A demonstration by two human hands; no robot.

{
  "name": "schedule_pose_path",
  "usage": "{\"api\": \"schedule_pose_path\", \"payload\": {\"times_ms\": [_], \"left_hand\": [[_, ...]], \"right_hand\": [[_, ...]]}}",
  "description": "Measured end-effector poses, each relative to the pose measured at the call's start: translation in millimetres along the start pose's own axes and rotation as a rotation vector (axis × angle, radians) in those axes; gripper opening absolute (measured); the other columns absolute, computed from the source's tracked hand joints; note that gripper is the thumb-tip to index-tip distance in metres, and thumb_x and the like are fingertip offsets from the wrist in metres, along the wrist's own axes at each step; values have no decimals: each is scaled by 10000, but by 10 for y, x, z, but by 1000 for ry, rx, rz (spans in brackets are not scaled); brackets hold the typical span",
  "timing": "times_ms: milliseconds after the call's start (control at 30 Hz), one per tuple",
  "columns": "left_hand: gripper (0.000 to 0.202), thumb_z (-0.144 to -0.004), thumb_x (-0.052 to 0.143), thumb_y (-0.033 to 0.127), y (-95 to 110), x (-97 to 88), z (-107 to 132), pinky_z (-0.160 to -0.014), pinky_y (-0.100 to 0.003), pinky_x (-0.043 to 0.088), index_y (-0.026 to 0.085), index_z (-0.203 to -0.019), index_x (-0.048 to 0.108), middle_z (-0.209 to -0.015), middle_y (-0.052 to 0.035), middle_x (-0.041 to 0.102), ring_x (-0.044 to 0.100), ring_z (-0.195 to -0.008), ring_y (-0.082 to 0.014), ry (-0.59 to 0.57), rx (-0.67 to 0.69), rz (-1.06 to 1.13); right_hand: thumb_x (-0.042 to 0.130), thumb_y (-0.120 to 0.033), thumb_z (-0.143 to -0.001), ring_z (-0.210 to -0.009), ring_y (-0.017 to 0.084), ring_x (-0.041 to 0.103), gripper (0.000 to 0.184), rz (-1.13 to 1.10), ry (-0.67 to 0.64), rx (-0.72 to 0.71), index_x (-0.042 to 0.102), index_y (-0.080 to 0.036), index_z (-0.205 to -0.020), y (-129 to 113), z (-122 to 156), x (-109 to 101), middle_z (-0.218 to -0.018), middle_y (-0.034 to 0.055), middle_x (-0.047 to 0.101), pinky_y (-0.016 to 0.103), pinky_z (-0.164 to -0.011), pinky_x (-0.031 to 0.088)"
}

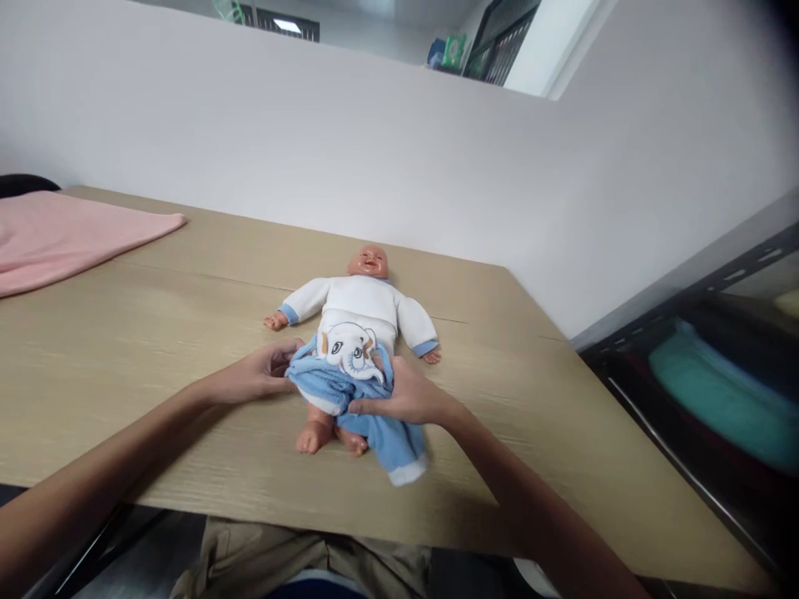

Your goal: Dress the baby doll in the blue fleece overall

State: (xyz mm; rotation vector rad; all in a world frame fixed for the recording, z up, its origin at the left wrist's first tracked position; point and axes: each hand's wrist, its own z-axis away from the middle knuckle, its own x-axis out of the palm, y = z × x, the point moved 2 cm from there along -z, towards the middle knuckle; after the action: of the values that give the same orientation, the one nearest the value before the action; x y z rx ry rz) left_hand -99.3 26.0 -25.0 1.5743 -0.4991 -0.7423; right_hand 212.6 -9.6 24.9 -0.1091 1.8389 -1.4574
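A baby doll point(362, 291) in a white top with blue cuffs lies on its back, head toward the wall, arms spread out. Blue overalls point(330, 383) with a white elephant face on the bib lie bunched over its lower belly and legs. Both bare feet show below the cloth, and one trouser leg hangs loose to the right. At the left edge of the overalls, my left hand point(268, 372) has its fingers curled round the fabric. My right hand point(415, 395) grips the right side, its thumb lying across the front.
The doll rests on a wooden table point(212, 333) against a white wall point(312, 141). A pink cloth point(75, 233) is spread at the far left. Beyond the table's right edge stands a dark metal rack point(699, 308) with a teal item point(724, 399) in it.
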Motion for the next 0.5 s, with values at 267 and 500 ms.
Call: {"api": "schedule_pose_path", "payload": {"times_ms": [267, 500], "left_hand": [[569, -1063, 722, 678, 470, -194, -29, -1228, -519, 486, 268, -1449, 641, -1552, -127, 654, 624, -1400, -352, 300, 66, -423], [642, -911, 899, 688, 1137, 372, -784, -1051, -429, 546, 224, -1330, 754, -1264, -101, 751, 669, -1253, -359, -221, 90, -716]], "right_hand": [[920, -677, -954, -865, 169, 567, 565, -450, -15, 24, 659, -215, -1150, 395, 288, -103, -978, -18, 606, 295, -824, 507], [831, -710, -1032, -779, 153, 452, 516, -547, 124, -42, 698, -213, -1071, 498, 261, -13, -894, -31, 512, 271, -743, 453]]}}
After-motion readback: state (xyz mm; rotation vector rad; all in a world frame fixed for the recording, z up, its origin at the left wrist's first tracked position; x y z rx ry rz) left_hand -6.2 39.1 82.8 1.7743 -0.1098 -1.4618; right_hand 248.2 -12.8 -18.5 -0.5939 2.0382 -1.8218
